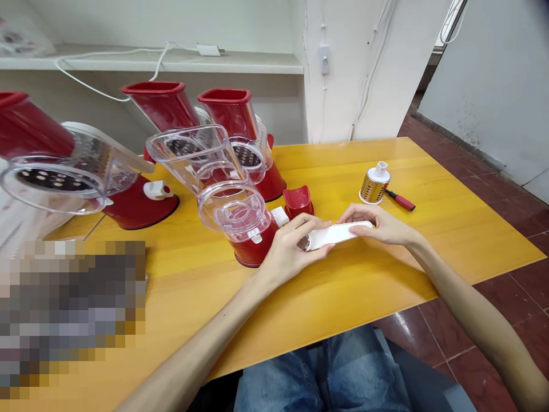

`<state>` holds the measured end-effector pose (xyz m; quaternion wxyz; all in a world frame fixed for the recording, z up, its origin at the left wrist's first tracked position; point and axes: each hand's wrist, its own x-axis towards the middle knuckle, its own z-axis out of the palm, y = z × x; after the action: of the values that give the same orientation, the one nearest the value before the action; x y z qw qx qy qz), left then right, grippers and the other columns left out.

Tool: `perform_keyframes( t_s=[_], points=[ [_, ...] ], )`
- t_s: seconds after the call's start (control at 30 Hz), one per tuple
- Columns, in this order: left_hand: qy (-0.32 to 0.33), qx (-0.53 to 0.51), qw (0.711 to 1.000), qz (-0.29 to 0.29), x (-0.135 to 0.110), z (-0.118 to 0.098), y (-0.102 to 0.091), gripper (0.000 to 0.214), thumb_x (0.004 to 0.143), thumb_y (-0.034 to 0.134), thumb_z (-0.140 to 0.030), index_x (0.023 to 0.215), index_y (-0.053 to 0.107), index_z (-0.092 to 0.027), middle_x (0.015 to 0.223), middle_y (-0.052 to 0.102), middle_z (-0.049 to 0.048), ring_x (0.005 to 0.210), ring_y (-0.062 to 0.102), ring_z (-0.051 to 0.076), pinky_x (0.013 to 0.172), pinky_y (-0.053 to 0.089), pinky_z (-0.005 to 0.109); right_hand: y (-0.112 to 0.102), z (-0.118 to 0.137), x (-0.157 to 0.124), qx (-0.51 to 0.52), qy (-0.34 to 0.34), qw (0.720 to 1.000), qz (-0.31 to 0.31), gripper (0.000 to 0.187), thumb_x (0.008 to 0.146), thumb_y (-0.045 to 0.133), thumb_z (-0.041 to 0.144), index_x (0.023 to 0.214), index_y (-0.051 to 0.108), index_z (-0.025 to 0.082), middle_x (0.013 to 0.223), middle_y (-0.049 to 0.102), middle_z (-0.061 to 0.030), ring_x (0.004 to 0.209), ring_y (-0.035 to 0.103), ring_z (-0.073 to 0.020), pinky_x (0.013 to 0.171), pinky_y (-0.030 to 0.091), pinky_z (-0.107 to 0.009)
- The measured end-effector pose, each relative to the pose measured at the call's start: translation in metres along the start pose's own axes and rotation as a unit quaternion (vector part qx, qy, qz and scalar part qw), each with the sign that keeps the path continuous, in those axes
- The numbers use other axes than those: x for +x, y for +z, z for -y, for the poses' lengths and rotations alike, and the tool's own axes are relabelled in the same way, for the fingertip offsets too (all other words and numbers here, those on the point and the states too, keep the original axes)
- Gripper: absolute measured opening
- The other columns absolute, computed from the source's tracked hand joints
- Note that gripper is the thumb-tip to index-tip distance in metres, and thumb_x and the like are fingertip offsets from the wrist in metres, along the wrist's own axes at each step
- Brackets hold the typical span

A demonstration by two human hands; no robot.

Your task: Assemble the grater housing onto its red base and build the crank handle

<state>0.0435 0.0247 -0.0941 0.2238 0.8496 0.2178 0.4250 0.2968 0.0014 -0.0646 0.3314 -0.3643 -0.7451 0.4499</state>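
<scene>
Left hand [291,249] and right hand [381,224] grip a white plastic handle [337,236] above the yellow table [454,246]; a red-and-clear grater [253,243] stands at 10 o'clock, a gold drum [375,186] and red-handled screwdriver [401,200] at 2 o'clock.

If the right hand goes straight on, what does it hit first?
The right hand already touches the white plastic handle; past that, probably the small red plastic piece, though depth is unclear.
</scene>
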Motion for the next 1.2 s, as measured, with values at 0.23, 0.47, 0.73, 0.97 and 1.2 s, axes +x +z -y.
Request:
perform_keyframes(
  t_s=[0.23,0.47,0.73,0.97,1.2],
  points=[
    [-0.040,-0.039,0.998,-0.008,0.000,0.001,0.000,0.038,0.086,0.079,-0.031,0.121,0.068,-0.021,0.110,0.072,0.0078,0.101,0.069,0.021,0.088,0.056,0.035,-0.002,-0.002,-0.002,-0.010,-0.008,1.000,-0.009,0.026,0.095,0.067,0.043,0.104,0.066,0.019,0.094,0.067,-0.0032,0.081,0.059,-0.0146,0.071,0.046,-0.027],
    [-0.243,-0.260,0.925,-0.135,0.001,-0.012,0.014,0.048,0.083,0.077,-0.048,0.115,0.054,-0.021,0.099,0.067,0.0041,0.076,0.073,0.019,0.056,0.060,0.029,-0.002,0.005,-0.003,-0.018,-0.058,0.996,-0.062,0.022,0.096,0.067,0.036,0.110,0.062,0.020,0.101,0.065,-0.0032,0.088,0.061,-0.0143,0.080,0.047,-0.028],
    [-0.216,-0.250,0.931,-0.154,0.000,-0.016,0.014,0.036,0.086,0.073,-0.049,0.097,0.054,-0.020,0.082,0.064,-0.0008,0.064,0.068,0.014,0.057,0.057,0.026,0.002,0.004,-0.002,-0.091,-0.057,0.994,-0.037,0.026,0.097,0.062,0.033,0.121,0.062,0.021,0.106,0.068,-0.0054,0.093,0.061,-0.0183,0.080,0.047,-0.031],
    [-0.168,-0.108,0.970,-0.136,-0.008,-0.012,0.013,0.031,0.084,0.074,-0.043,0.095,0.054,-0.021,0.081,0.060,-0.0023,0.070,0.055,0.013,0.064,0.048,0.024,0.010,0.007,0.001,-0.185,-0.048,0.981,-0.020,0.026,0.099,0.058,0.041,0.100,0.067,0.017,0.080,0.066,-0.0013,0.066,0.053,-0.0132,0.062,0.038,-0.026],
    [-0.144,-0.071,0.978,-0.135,-0.007,-0.015,0.009,0.033,0.083,0.073,-0.045,0.090,0.050,-0.022,0.073,0.057,-0.0044,0.061,0.051,0.011,0.055,0.041,0.022,0.013,0.008,0.001,-0.222,-0.079,0.971,-0.037,0.031,0.101,0.054,0.046,0.091,0.063,0.019,0.076,0.062,-0.0003,0.067,0.051,-0.0141,0.065,0.037,-0.028]
  ],
)
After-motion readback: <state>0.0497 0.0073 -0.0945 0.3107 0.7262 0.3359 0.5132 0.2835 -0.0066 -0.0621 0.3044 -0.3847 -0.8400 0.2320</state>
